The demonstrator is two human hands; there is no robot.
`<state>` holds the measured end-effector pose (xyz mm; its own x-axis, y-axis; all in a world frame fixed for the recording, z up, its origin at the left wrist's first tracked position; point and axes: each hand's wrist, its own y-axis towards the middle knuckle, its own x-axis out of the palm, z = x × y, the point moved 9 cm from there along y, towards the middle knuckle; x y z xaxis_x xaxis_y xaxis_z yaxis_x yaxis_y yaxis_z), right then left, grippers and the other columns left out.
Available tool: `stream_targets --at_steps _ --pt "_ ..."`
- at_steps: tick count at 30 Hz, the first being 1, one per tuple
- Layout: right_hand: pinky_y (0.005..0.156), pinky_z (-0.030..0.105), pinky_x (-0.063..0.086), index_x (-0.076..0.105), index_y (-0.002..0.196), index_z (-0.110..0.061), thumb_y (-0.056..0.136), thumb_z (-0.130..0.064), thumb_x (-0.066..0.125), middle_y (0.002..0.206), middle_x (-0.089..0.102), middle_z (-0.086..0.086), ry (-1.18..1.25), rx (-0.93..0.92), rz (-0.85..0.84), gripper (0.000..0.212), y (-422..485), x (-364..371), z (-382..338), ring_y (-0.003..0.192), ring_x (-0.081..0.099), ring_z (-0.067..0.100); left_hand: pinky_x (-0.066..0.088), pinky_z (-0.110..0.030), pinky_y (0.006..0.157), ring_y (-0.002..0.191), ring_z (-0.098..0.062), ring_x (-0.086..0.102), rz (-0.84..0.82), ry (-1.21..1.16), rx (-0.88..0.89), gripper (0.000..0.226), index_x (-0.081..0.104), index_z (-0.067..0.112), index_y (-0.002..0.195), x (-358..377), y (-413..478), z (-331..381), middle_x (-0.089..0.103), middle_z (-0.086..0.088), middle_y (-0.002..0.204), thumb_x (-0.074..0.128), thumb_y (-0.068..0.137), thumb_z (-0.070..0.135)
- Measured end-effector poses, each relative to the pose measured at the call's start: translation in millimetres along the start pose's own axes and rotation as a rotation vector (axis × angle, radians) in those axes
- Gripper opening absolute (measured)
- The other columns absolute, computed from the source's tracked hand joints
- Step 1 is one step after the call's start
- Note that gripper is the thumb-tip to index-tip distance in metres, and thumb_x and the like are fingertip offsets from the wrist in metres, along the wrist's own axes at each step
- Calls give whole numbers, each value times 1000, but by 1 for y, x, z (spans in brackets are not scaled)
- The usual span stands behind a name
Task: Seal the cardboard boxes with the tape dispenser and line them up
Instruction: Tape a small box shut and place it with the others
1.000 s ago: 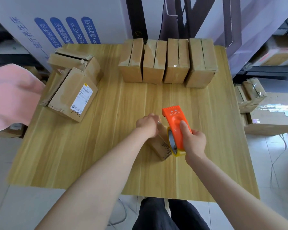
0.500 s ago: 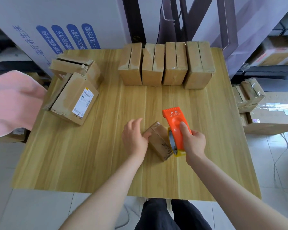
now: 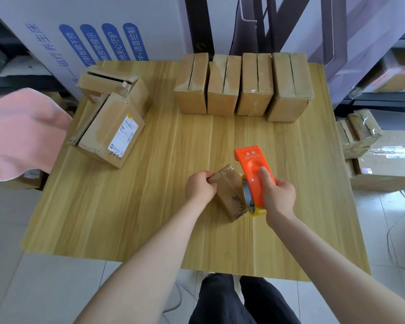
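Observation:
A small cardboard box [image 3: 229, 195] lies at the middle of the wooden table [image 3: 150, 206], glossy with tape. My left hand [image 3: 200, 187] grips its left end with curled fingers. My right hand [image 3: 277, 195] holds the orange tape dispenser [image 3: 253, 174] against the box's right side, forefinger laid along its top and the yellow tape roll down by the table. Several taped boxes [image 3: 243, 87] stand in a row at the table's back edge. Two more boxes [image 3: 112, 129] lie at the back left, one with a white label, the rear one [image 3: 112, 85] with open flaps.
A pink cloth [image 3: 19, 132] hangs off to the left of the table. Large cartons [image 3: 384, 169] and small wrapped boxes [image 3: 358, 132] sit on the floor to the right. A big white printed carton [image 3: 91, 31] stands behind the table. My legs show below the front edge.
My left hand opened and came off the small box half a second ago, then closed on its left end again. The dispenser in my right hand has hardly moved.

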<state>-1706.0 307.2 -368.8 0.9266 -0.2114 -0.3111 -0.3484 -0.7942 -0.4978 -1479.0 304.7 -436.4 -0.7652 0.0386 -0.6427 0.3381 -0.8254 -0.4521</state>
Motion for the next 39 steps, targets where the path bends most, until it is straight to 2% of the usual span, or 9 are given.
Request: stream_targets --at_steps 8,12,15,17,20,23,26,34,39 --pt "53 29 39 52 59 -7 87 -43 62 55 50 5 21 -34 32 47 5 -1 -1 51 48 19 50 -25 81 100 -18 65 81 -107 -157 36 65 23 121 5 -35 -19 70 5 111 60 86 19" --pt "48 24 38 52 57 -10 89 -42 62 54 51 2 32 -38 -4 46 7 0 -8 48 48 14 51 -30 84 107 -21 62 -23 192 -133 43 55 27 130 5 -45 -15 65 5 120 60 87 31" --pt "46 22 38 55 61 -10 89 -41 62 57 52 1 79 -16 -3 42 9 -10 -7 50 48 13 36 -35 107 142 -19 30 -73 385 1 76 22 20 150 2 -32 14 27 1 156 62 86 23" --pt "50 24 38 54 63 -9 90 -40 63 59 52 2 154 -8 39 42 11 -25 -7 54 47 14 21 -36 118 148 -15 9 -37 394 243 84 15 19 153 -1 -24 54 11 4 161 66 86 20" --pt "53 27 38 57 69 -3 89 -41 63 64 52 7 214 -8 97 44 14 -48 -5 56 47 16 23 -34 117 145 -11 17 -245 350 455 72 32 23 149 25 -23 85 26 8 156 68 87 29" --pt "56 27 39 62 82 3 88 -43 63 71 54 12 219 -26 78 47 16 -61 -4 63 49 19 44 -34 94 123 -19 50 -395 646 428 64 47 30 137 54 -22 75 53 5 135 65 81 55" --pt "55 27 40 61 77 -2 88 -43 63 68 55 9 196 -47 27 43 17 -65 -7 59 50 17 49 -34 79 102 -22 61 -158 574 144 64 55 26 121 34 -9 45 64 3 114 54 76 70" --pt "46 24 45 63 71 -5 90 -35 64 61 61 9 122 -105 -138 35 5 -53 -22 46 56 12 43 -39 87 119 -28 51 38 250 -169 78 45 10 132 24 -31 -3 52 -9 129 52 80 68" --pt "42 28 47 63 74 -3 89 -34 64 60 64 11 85 -150 -201 34 -7 -54 -43 44 59 19 41 -38 100 127 -22 43 193 383 255 65 33 18 144 15 -43 40 44 -3 139 53 88 44"
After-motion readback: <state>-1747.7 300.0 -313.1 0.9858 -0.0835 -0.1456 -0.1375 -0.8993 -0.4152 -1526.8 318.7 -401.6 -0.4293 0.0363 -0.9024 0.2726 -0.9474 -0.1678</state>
